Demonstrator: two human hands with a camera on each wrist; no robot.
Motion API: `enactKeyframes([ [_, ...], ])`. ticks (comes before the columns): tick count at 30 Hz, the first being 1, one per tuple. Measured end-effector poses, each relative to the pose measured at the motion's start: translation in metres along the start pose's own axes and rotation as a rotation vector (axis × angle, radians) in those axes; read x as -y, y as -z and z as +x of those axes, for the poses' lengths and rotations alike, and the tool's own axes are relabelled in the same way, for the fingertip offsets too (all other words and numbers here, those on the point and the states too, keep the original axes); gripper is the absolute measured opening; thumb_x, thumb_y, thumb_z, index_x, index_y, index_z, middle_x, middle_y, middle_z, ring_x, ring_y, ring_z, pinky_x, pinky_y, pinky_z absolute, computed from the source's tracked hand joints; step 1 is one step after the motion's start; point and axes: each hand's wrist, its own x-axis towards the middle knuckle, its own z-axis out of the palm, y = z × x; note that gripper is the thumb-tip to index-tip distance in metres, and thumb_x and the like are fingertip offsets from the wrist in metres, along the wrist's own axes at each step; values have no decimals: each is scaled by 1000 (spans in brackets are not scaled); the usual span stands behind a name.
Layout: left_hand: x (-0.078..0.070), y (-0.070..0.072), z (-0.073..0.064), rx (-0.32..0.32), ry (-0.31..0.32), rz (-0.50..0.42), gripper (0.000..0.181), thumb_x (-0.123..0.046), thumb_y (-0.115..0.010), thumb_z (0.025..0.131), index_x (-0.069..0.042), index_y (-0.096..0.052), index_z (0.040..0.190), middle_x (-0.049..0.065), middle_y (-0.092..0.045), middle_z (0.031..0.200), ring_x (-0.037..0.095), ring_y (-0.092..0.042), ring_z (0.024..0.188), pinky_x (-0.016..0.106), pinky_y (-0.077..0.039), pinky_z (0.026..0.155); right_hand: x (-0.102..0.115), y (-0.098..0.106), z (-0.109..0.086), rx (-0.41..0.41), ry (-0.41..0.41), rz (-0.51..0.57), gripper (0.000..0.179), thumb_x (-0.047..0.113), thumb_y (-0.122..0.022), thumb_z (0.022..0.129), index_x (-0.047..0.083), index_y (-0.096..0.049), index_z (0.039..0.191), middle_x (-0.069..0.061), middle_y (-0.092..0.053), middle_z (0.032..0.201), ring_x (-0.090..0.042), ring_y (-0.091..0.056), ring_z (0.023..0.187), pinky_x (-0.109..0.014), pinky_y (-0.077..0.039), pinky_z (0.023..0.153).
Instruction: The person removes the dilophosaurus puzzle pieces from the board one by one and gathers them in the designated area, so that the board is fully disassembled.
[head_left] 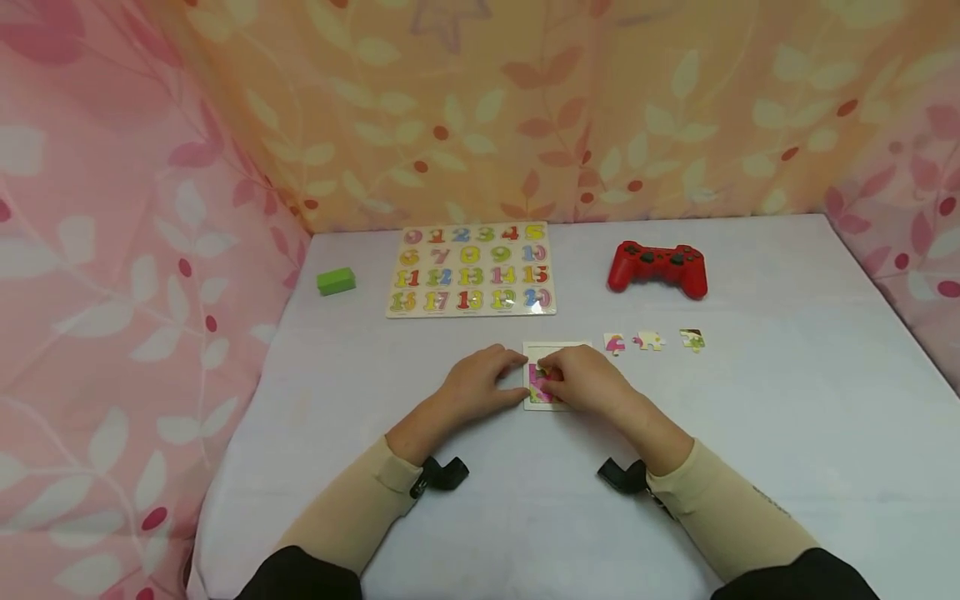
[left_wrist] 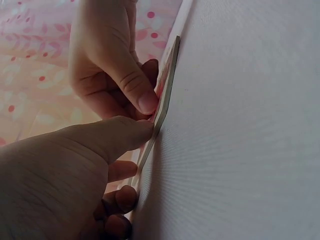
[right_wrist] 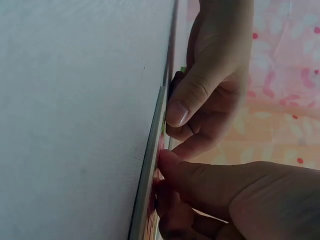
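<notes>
At the left border of the puzzle tray [head_left: 558, 344], left hand [head_left: 483, 379] with grip spread: thumb and fingers apart, tips against the edge rather than wrapped round it. Tray flat on the white-covered surface [head_left: 525, 517], between both hands, just in front of the number board [head_left: 471, 271]. Judging by the thin, straight side in the wrist views, likely light and stiff, and prone to slide on cloth if nudged; best held by the pale border, clear of the picture. Over the tray, right hand [head_left: 588, 379] with thumb and fingertips drawn close together at the pink printed part; impossible to tell whether clamped on a piece there, with the fingers in the way. Farther right, loose pieces, probably very light, stiff and easily flicked aside, with small knobs liable to bend; best pinched by opposite edges.

Counted from the left: one green block [head_left: 336, 281]; one number board, with twenty-one numbers in four rows; two hands; one puzzle tray; three loose pieces in a rough row, well clear of one another, namely one pink piece [head_left: 614, 342], one pink-and-white piece [head_left: 651, 341] and one green-and-brown piece [head_left: 693, 338]; beyond these, one red game controller [head_left: 657, 267]. Pieces inside the tray too covered to count.
</notes>
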Motion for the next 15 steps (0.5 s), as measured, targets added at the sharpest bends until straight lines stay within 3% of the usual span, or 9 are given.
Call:
enactKeyframes([
  [4,0,0,0,8,1,9,52,-42,-76,91,-16,-66,135,-6,-54,92,12,-51,81,29,-42,68,0,-1,0,-23,-20,15,26,11,-76,90,3,-73,114,2,-60,74,-17,-54,71,-33,-45,68],
  [10,0,0,0,17,24,7,52,-42,-75,92,-17,-65,136,-6,-54,94,13,-51,84,30,-42,71,-3,0,0,-10,-25,90,24,10,-78,90,5,-61,106,0,-54,70,-16,-50,63,-32,-41,62],
  [15,0,0,-1,15,21,4,51,-42,-75,93,-18,-65,136,-6,-55,95,13,-51,84,30,-42,71,-8,1,2,5,-28,133,25,13,-81,89,8,-61,103,0,-56,73,-16,-52,67,-33,-43,63],
])
